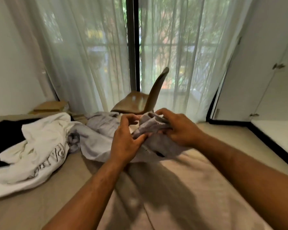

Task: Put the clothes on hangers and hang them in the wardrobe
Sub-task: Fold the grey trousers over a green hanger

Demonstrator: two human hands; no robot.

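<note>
With my right hand point(178, 128) gripping the bunched grey shirt point(93, 143) and my left hand point(125, 143) pinching its edge, I should first find the collar opening.

A bed covered with a wrinkled beige sheet point(181, 180) fills the lower part of the view. Beyond its far edge stands a brown moulded chair with a curved back point(135, 102), seen from the side, its back leaning to the right. Left of the chair, near the plain white wall point(10, 80), lie flat brown cardboard boxes point(50, 107). Sheer white curtains point(76, 55) hang across a wide window, parted at a dark vertical window frame point(132, 47). Blurred green foliage shows through the fabric.
</note>
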